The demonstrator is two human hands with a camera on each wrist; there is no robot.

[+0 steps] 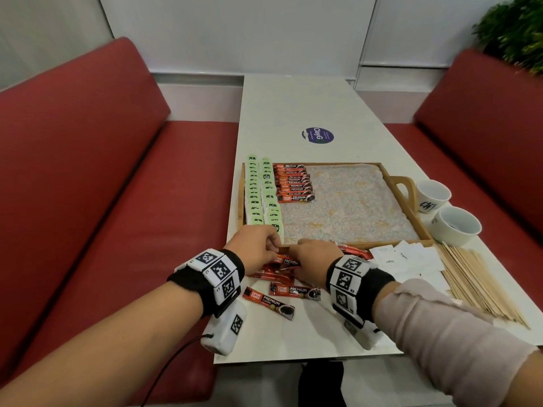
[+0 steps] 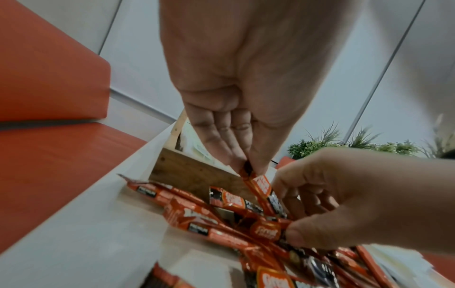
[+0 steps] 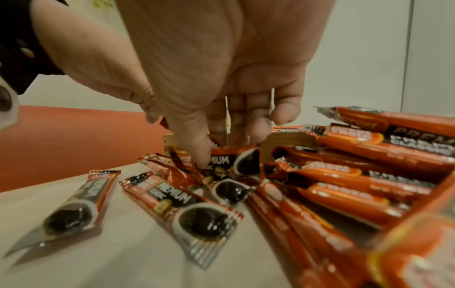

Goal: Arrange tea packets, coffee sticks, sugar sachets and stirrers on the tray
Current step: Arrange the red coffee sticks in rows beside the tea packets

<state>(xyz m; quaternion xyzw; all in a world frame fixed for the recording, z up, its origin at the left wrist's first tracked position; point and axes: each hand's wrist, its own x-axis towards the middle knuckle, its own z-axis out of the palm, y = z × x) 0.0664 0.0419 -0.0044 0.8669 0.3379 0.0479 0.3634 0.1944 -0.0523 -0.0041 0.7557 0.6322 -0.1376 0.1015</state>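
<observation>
Now the left hand (image 2: 236, 93) pinches the end of one coffee stick (image 2: 262, 192) between thumb and fingertips, just in front of the near wall of the tray (image 2: 194, 175). The right hand (image 2: 344, 196) is close beside it, with curled fingers and the thumb on another stick (image 3: 231, 159) from the loose pile of coffee sticks (image 1: 282, 277). This pile lies on the desk (image 1: 299, 107) between the two hands and toward the person; two sticks lie a little apart from it, nearer to the desk edge. Both wrists carry black bands with square printed markers.

Inside the wooden tray, on its patterned liner, two rows of green tea packets (image 1: 263, 192) stand along the left side, each packet overlapping the next one. Just to the right of them, a short row of coffee sticks (image 1: 293, 182) is already laid in the far left part, also overlapping. The rest of the liner is bare.

On the desk to the right of the right hand, white sugar sachets (image 1: 408, 259) lie in a loose heap, touching the near right corner of the tray. Further right, a bundle of wooden stirrers (image 1: 482, 283) lies flat near the desk edge. Two white cups (image 1: 446, 210) stand beside the right handle of the tray. A round purple sticker (image 1: 317, 136) is on the desk beyond the tray. Red benches (image 1: 88, 177) are on both sides of the desk, and a green plant (image 1: 517, 27) is at the far right.
</observation>
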